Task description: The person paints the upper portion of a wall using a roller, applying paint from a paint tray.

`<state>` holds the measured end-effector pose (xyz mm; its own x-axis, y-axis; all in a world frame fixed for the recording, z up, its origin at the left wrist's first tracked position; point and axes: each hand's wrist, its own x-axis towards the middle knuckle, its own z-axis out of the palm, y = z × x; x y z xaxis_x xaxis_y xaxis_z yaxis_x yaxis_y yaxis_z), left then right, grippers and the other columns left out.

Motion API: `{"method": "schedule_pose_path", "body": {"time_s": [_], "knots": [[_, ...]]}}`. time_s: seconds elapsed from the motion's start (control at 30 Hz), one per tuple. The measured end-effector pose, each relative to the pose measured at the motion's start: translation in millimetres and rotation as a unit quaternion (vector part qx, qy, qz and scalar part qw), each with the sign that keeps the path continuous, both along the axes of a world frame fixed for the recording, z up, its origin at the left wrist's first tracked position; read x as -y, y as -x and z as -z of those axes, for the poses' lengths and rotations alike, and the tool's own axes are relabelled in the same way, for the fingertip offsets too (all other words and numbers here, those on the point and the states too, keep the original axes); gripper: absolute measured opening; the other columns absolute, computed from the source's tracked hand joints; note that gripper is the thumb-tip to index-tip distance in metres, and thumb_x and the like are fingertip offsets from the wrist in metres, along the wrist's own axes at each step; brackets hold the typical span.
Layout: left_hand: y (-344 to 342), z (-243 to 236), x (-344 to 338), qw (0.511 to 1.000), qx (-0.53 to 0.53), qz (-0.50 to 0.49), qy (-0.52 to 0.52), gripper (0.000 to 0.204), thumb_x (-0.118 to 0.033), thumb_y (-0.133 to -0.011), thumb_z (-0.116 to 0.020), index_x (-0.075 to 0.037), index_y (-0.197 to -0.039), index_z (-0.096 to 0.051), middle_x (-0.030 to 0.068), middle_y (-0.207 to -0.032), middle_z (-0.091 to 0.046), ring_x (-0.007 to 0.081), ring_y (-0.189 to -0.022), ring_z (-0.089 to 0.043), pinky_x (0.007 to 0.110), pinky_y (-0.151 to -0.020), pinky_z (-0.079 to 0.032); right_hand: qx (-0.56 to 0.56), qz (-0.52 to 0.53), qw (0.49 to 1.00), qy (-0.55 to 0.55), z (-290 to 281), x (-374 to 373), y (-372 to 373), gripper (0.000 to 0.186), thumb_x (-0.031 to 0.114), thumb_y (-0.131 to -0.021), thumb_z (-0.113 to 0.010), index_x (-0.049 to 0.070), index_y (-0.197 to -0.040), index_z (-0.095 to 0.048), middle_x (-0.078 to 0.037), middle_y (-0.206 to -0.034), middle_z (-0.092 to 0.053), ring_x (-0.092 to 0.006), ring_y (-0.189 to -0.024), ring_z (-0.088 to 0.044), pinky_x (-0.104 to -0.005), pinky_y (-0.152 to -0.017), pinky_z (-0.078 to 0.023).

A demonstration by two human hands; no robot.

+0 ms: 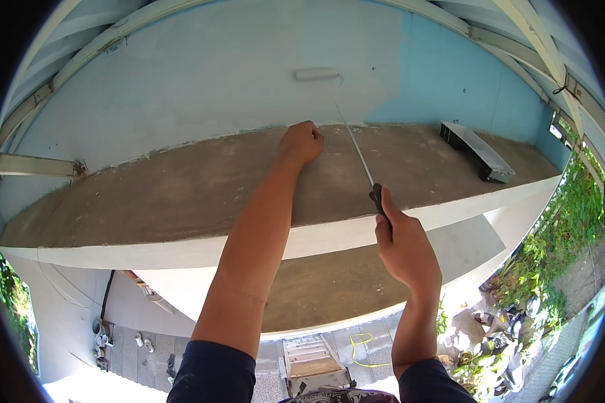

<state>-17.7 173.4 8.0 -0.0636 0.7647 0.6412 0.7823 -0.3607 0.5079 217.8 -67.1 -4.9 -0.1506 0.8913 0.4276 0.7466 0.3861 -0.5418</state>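
A paint roller (318, 74) with a pale sleeve lies against the wall (208, 74); a long thin metal rod joins it to a black handle. My right hand (410, 248) is closed round that handle, thumb along it. Stretched forward, my left hand (302, 142) is a closed fist by the brown ledge (202, 181), near the foot of the wall. Nothing shows in its fingers. Most of the wall wears pale grey-white paint, while bright blue shows at the right. On the ledge's right part stands a long black paint tray (477, 151) with a whitish inside.
Pale roof beams (534, 33) frame the upper edges. Below the ledge is a second, lower brown slab (329, 285). Far beneath me a ladder (311, 359) stands on the paved ground, with a yellow cord (361, 352) beside it. Green plants (551, 248) grow at the right.
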Motion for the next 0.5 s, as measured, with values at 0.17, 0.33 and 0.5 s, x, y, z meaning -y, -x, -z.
{"method": "schedule_pose_path", "body": {"time_s": [0.17, 0.33, 0.5], "knots": [[-7.7, -2.6, 0.2, 0.999, -0.028, -0.007, 0.039, 0.024, -0.026, -0.086, -0.064, -0.01, -0.101, -0.073, 0.0139, -0.102, -0.074, 0.0324, -0.1, -0.07, 0.043, -0.088, -0.055, -0.036, 0.004, 0.999, 0.004, -23.1, -11.2, 13.9, 0.052, 0.014, -0.101, -0.048, 0.002, -0.151, -0.041, -0.023, -0.074, -0.065, -0.0411, -0.069, -0.066, -0.0504, -0.063, -0.048], [-3.0, -5.8, 1.4, 0.998, -0.024, -0.005, 0.055, 0.025, -0.026, -0.086, -0.064, -0.009, -0.101, -0.072, 0.0144, -0.102, -0.074, 0.0328, -0.1, -0.07, 0.043, -0.088, -0.055, -0.07, -0.012, 0.994, -0.079, -83.7, -50.1, 37.2, 0.051, 0.013, -0.101, -0.046, -0.001, -0.15, -0.04, -0.025, -0.079, -0.066, -0.0419, -0.076, -0.067, -0.051, -0.067, -0.048], [-7.2, -7.6, 2.5, 0.998, -0.024, -0.006, 0.055, 0.024, -0.026, -0.086, -0.063, -0.009, -0.101, -0.072, 0.0145, -0.102, -0.074, 0.033, -0.1, -0.07, 0.043, -0.088, -0.055, -0.063, -0.018, 0.991, -0.115, -88.2, -60.7, 49.7, 0.051, 0.013, -0.102, -0.046, -0.002, -0.149, -0.039, -0.025, -0.077, -0.065, -0.0435, -0.078, -0.068, -0.0529, -0.068, -0.049]]}}
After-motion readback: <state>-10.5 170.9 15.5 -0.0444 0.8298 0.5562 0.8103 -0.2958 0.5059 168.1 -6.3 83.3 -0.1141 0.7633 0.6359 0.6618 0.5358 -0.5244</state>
